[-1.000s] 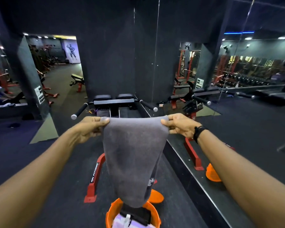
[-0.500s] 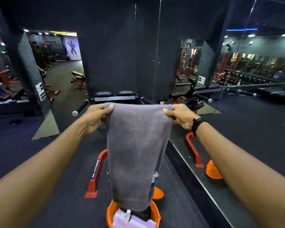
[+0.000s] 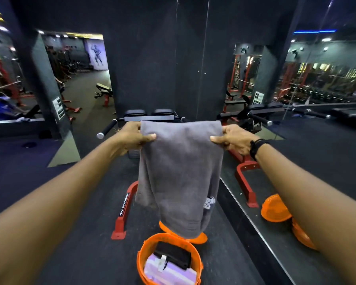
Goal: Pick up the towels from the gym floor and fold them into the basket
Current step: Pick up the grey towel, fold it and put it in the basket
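The grey towel hangs at arm's length directly above the orange basket, which stands on the dark gym floor. The left hand pinches the towel's upper left corner, thumb on the near face and the fingers curled behind the top edge. The right hand holds the upper right corner the same way. A black wristband sits on the right wrist. The cloth looks already doubled once, since a second layer with a pale logo patch shows at its lower right. Its bottom hem ends just above the basket's far rim.

Inside the basket lie a folded black towel and, under it, a folded lilac striped towel. Just beyond the basket, an orange lid lies on the floor, partly hidden by the hanging cloth. Farther beyond the basket stands a red-framed exercise bench. To the basket's right, a wall mirror repeats the orange shapes.

The step in hand appears to be folding, with this towel held out flat between both hands. The next move probably calls for bringing the two corners together to halve the width, or folding the length up once more. The bundle must end small enough to fit the space left beside the black towel. Then it can be lowered straight down into the basket.
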A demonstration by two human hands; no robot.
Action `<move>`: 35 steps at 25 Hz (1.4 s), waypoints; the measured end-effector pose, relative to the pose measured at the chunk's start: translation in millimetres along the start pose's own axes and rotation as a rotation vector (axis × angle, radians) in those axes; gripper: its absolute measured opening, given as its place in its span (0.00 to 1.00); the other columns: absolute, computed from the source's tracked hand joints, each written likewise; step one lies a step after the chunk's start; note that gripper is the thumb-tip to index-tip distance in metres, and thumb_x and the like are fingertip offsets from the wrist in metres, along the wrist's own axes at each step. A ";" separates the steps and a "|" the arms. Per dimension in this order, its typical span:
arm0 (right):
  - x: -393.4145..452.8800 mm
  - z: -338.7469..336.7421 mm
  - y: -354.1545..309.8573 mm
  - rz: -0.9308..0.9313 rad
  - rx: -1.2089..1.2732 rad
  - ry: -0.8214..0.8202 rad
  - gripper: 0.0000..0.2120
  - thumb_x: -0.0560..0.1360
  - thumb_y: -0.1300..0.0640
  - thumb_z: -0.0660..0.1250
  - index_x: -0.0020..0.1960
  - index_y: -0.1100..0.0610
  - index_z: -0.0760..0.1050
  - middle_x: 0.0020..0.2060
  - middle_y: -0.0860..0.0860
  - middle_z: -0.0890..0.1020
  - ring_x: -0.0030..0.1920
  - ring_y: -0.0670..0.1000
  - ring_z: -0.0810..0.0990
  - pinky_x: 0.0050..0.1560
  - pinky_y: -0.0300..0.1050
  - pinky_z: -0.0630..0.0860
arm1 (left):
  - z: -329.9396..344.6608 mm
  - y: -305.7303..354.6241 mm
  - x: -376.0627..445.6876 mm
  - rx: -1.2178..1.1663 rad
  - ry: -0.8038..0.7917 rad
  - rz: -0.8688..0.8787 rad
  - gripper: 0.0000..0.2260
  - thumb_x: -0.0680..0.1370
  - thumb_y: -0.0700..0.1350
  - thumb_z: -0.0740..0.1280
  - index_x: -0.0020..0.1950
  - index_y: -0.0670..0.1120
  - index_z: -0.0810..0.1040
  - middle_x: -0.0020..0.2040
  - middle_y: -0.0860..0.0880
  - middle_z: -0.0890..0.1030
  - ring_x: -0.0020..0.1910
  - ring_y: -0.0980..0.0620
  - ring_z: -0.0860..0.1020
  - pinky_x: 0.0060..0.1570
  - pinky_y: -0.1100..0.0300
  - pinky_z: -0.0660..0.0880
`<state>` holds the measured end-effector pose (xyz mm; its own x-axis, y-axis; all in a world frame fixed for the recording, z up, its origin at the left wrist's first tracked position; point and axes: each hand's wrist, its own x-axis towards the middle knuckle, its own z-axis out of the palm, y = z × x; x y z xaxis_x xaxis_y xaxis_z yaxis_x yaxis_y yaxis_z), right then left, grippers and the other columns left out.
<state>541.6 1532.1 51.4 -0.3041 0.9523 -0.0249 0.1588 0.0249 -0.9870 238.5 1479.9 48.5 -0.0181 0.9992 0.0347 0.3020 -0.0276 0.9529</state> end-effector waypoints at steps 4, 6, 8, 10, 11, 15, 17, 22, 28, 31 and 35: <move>1.0 3.4 4.9 -0.026 0.068 0.110 0.08 0.74 0.63 0.69 0.53 0.60 0.79 0.37 0.46 0.84 0.42 0.45 0.80 0.36 0.33 0.78 | 5.6 -0.3 1.1 -0.203 0.153 -0.093 0.09 0.74 0.41 0.72 0.52 0.39 0.78 0.45 0.47 0.80 0.41 0.55 0.77 0.36 0.63 0.76; -1.5 0.9 1.5 -0.052 0.215 0.064 0.10 0.71 0.62 0.71 0.52 0.58 0.78 0.40 0.48 0.85 0.43 0.46 0.82 0.42 0.37 0.80 | 2.4 2.1 0.4 -0.202 0.028 -0.109 0.11 0.73 0.40 0.73 0.54 0.42 0.78 0.47 0.48 0.81 0.44 0.54 0.77 0.43 0.59 0.73; -4.6 -1.6 -0.6 -0.054 0.253 0.012 0.20 0.63 0.60 0.74 0.54 0.60 0.77 0.45 0.51 0.84 0.46 0.48 0.82 0.47 0.40 0.80 | 2.5 4.2 -0.7 -0.122 -0.036 -0.103 0.16 0.72 0.38 0.73 0.58 0.42 0.77 0.50 0.48 0.82 0.47 0.54 0.78 0.48 0.56 0.71; -3.8 -0.9 1.3 -0.054 0.212 0.030 0.28 0.57 0.58 0.77 0.56 0.60 0.75 0.48 0.53 0.82 0.48 0.49 0.81 0.49 0.41 0.79 | 5.9 5.1 0.9 -0.076 0.050 -0.093 0.16 0.72 0.35 0.73 0.59 0.42 0.76 0.48 0.48 0.80 0.45 0.54 0.77 0.43 0.60 0.72; -2.7 0.0 3.8 -0.055 0.213 0.055 0.29 0.58 0.60 0.78 0.57 0.60 0.74 0.49 0.54 0.81 0.49 0.50 0.81 0.50 0.41 0.79 | 8.7 6.4 1.3 -0.063 0.117 -0.092 0.17 0.72 0.35 0.73 0.58 0.42 0.74 0.46 0.48 0.79 0.42 0.54 0.76 0.38 0.63 0.71; -6.4 2.7 10.2 -0.095 0.260 0.113 0.29 0.67 0.71 0.73 0.65 0.61 0.67 0.55 0.60 0.80 0.54 0.55 0.80 0.54 0.46 0.79 | 3.5 8.2 6.1 -0.096 0.194 -0.092 0.22 0.68 0.35 0.76 0.56 0.45 0.70 0.44 0.48 0.72 0.37 0.55 0.71 0.31 0.64 0.68; -11.2 0.9 11.3 -0.133 0.257 0.037 0.34 0.61 0.70 0.75 0.65 0.62 0.69 0.55 0.61 0.80 0.54 0.55 0.81 0.53 0.45 0.80 | -2.5 7.3 4.5 -0.081 0.032 -0.052 0.22 0.65 0.32 0.77 0.52 0.47 0.73 0.45 0.47 0.74 0.40 0.53 0.74 0.31 0.63 0.73; -10.9 2.9 10.6 -0.262 -0.200 0.112 0.21 0.62 0.71 0.77 0.52 0.60 0.80 0.49 0.61 0.84 0.50 0.55 0.82 0.56 0.55 0.79 | -3.6 -2.1 4.2 0.386 0.031 0.125 0.16 0.63 0.36 0.80 0.47 0.47 0.80 0.36 0.52 0.74 0.34 0.56 0.70 0.32 0.68 0.69; -6.7 6.9 19.9 -0.329 -0.795 0.286 0.04 0.71 0.60 0.73 0.45 0.59 0.82 0.40 0.55 0.83 0.44 0.51 0.79 0.48 0.46 0.76 | -3.2 -11.7 9.0 0.711 0.131 0.162 0.11 0.65 0.50 0.79 0.30 0.54 0.78 0.31 0.54 0.75 0.35 0.54 0.72 0.36 0.60 0.68; -2.1 9.2 28.0 -0.337 -0.919 0.289 0.05 0.73 0.58 0.71 0.43 0.60 0.81 0.39 0.55 0.77 0.45 0.51 0.73 0.44 0.41 0.67 | -2.0 -13.0 8.1 0.859 0.089 0.182 0.19 0.66 0.53 0.78 0.25 0.53 0.70 0.27 0.53 0.70 0.33 0.52 0.69 0.34 0.58 0.65; -0.9 -8.0 -8.6 -0.291 -0.944 0.086 0.09 0.77 0.59 0.67 0.39 0.60 0.74 0.36 0.53 0.75 0.39 0.50 0.72 0.41 0.41 0.64 | -3.6 13.2 4.6 0.696 0.056 0.219 0.20 0.68 0.52 0.76 0.25 0.48 0.69 0.21 0.56 0.68 0.25 0.59 0.66 0.26 0.64 0.60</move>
<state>548.0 1533.5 61.1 -0.3870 0.8885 0.2465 0.7835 0.4578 -0.4202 239.0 1484.1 62.4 0.0693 0.9693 0.2360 0.8397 -0.1844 0.5108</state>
